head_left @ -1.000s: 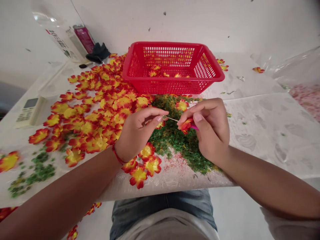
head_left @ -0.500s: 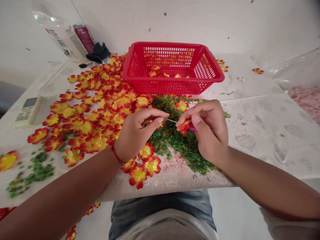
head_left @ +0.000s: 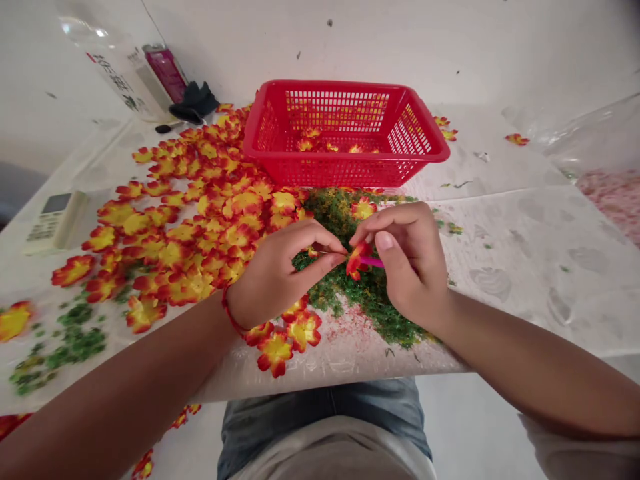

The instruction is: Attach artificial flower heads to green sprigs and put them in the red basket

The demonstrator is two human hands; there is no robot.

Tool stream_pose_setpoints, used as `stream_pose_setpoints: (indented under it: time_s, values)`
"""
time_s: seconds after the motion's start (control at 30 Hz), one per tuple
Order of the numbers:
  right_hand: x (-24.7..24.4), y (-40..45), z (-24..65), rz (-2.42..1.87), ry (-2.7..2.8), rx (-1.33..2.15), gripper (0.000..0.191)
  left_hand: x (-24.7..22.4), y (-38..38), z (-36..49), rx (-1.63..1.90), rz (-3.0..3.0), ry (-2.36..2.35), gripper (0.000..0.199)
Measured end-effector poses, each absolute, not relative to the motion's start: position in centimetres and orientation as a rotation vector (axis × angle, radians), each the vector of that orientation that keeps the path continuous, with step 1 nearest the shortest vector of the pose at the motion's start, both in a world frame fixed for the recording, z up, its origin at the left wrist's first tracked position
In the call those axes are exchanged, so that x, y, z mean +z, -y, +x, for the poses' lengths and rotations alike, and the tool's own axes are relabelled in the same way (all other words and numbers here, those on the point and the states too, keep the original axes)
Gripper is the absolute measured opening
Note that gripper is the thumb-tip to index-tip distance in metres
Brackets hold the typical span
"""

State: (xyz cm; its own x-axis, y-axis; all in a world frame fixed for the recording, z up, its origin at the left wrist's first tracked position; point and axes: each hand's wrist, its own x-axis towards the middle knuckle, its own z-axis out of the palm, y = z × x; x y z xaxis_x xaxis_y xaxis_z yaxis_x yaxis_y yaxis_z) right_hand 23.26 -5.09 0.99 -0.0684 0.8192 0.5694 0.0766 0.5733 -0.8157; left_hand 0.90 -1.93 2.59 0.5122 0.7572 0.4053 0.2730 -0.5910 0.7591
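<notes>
My left hand (head_left: pixel 293 267), with a red band at the wrist, is closed, its thumb and index finger pinching a thin pale stem (head_left: pixel 327 252). Just right of those fingertips is a red and yellow artificial flower (head_left: pixel 357 261), seen edge-on. A bright pink stick (head_left: pixel 373 262) runs from the flower into my right hand (head_left: pixel 415 257), whose fingers are curled round it. The index fingertip of that hand is close to the petals; whether it touches them I cannot tell. Below both hands lies a heap of green artificial sprigs (head_left: pixel 370 303).
A red plastic basket (head_left: pixel 345 170) with a few flowers inside stands behind the hands. Loose flower heads (head_left: pixel 200 227) cover the table's left side. Farther left are a remote control (head_left: pixel 57 223), a clear bottle (head_left: pixel 117 73) and a can (head_left: pixel 165 70). A clear bag (head_left: pixel 605 153) sits at right.
My fingertips have come closer together. The flower has shifted left towards my left fingertips, and more of the pink stick shows behind it. My right thumb has lifted slightly away from the petals.
</notes>
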Motion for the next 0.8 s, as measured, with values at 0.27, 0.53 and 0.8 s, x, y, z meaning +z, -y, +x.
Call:
stream_pose_setpoints:
  time_s: [0.27,0.53,0.8]
  values:
    - [1.5,4.6,23.4,-0.922,1.448,0.901,0.033,2.7,2.1,0.7,1.101,2.282,-0.997,0.011]
    - [1.6,4.2,23.4,-0.840,1.462,1.082,0.021,2.7,2.0,0.4,1.236,2.334,-1.033,0.010]
    - [0.5,4.1,23.3,-0.730,1.507,1.000,0.013,2.6,2.2,0.7,1.268,2.258,-0.971,0.011]
